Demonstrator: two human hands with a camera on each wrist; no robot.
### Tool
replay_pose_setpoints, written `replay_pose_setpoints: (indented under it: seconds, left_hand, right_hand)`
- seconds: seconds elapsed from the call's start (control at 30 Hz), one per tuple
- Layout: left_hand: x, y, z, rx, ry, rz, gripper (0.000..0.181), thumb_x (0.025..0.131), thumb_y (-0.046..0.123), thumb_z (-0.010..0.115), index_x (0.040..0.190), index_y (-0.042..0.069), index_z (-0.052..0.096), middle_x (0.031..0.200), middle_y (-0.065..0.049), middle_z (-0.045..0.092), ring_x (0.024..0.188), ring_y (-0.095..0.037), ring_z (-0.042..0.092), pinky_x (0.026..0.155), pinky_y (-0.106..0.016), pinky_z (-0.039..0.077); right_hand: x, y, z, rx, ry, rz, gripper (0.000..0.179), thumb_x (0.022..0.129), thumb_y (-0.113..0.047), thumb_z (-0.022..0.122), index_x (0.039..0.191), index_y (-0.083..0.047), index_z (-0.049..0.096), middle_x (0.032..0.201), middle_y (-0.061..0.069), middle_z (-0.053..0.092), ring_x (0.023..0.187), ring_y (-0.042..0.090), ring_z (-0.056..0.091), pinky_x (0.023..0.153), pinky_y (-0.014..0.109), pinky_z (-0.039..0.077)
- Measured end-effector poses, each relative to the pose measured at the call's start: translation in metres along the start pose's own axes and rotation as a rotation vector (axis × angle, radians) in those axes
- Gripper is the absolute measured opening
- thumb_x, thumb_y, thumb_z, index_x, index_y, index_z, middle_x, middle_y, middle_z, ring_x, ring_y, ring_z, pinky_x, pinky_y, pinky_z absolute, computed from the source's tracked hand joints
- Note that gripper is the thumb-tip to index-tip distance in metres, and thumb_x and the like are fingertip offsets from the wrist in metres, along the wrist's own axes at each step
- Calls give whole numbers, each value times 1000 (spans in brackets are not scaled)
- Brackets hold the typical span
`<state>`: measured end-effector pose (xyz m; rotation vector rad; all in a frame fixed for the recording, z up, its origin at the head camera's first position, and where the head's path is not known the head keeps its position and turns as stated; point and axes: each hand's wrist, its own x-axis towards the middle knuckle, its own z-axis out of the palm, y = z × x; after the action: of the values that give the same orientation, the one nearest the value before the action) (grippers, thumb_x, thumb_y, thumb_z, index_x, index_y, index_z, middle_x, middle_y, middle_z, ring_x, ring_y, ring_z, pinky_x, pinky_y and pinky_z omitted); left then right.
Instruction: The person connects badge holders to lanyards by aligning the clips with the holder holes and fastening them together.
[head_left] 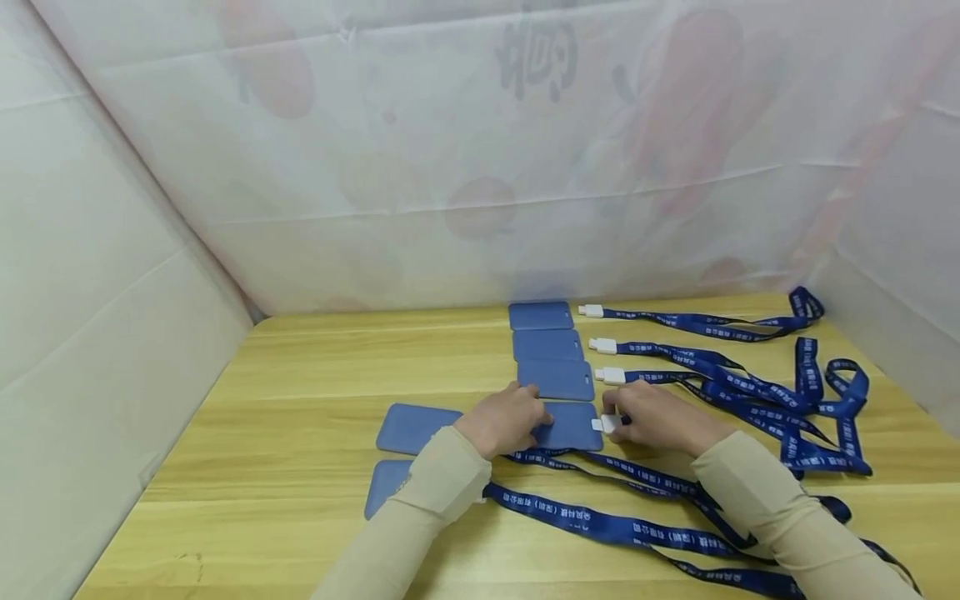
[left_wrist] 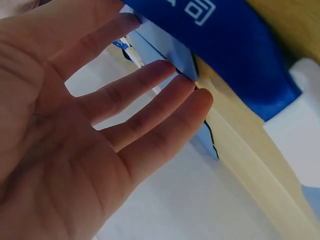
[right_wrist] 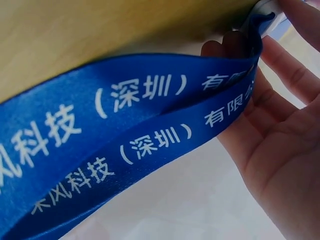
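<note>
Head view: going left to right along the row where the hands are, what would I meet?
First blue card holder, left hand, second blue card holder, white clip, right hand pinching that clip.

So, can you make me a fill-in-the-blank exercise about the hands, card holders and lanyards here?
1. The right hand holds a clip coloured ____.
2. The left hand touches a card holder coloured ____.
3. Beyond that one, ____ more lie in a column toward the back.
4. In the head view, the farthest lanyard lies to the ____ of the farthest card holder.

Missing words: white; blue; three; right.
</note>
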<state>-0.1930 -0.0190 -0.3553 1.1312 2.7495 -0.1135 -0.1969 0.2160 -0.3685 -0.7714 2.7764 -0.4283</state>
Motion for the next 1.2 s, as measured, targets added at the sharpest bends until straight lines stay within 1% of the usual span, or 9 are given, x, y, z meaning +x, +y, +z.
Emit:
replay_pose_setpoints:
  seconds: [0.1,0.2,0.37,0.43,0.57,0.77,0.9,1.0,1.2]
  left_hand:
    - [0,0,0,10,7,13,36,91,26,78,127,21,74,124,-1,66,108,-15,61,90,-23,54]
    - [0,-3,0,16,34,24,35,92,27,78,126,21,75,120,-1,67,105,-15,62,87,-23,55]
    - [1,-8,-7,13,107,25,29,91,28,79,118,20,78,113,0,70,100,-14,64,80,-23,58]
    - [2,-9,-9,7,124,23,27,91,28,79,117,19,78,112,-1,70,99,-15,65,79,-24,58]
    - [5,-11,-11,2,126,12,27,93,28,77,118,18,78,113,-1,71,101,-16,66,79,-25,59]
    - [10,-15,-12,11,141,-9,28,92,27,78,119,17,78,113,1,72,101,-14,67,79,-22,58]
    - [13,-17,-15,8,162,-17,28,92,25,78,119,17,77,116,1,72,104,-13,67,80,-22,58]
    - [16,-17,-16,-15,166,-16,27,93,23,77,119,16,77,118,1,72,107,-14,67,82,-22,57]
    - [21,-19,-17,-40,163,-25,27,94,22,76,120,17,76,122,0,71,110,-17,66,85,-25,57]
  right_hand:
    - [-2,0,-1,-2,-6,3,15,87,-13,81,96,-7,70,83,-3,61,69,11,51,61,28,49]
    - [-3,0,-4,-17,2,3,15,88,-15,80,95,-8,70,83,-3,60,71,12,50,63,29,47]
    - [-4,3,-9,-49,58,-15,14,88,-16,80,92,-8,69,83,-2,59,70,13,47,62,31,45]
    - [-4,5,-11,-54,77,-25,13,90,-15,79,92,-8,69,83,-1,58,68,12,47,60,30,44]
    - [-3,6,-15,-64,91,-33,10,92,-14,76,94,-7,70,84,-1,59,67,11,47,60,29,45]
    - [0,6,-20,-75,130,-31,11,93,-14,74,98,-5,72,92,2,65,74,11,55,66,34,53]
    - [2,6,-24,-31,138,-17,12,94,-12,73,102,-2,72,93,5,67,74,12,58,66,36,55]
    - [3,6,-26,-24,145,-15,10,94,-9,72,101,-1,72,92,5,68,74,13,58,66,36,55]
    - [6,8,-27,-85,184,-28,7,92,-9,75,95,-4,71,89,3,65,75,15,58,66,36,54]
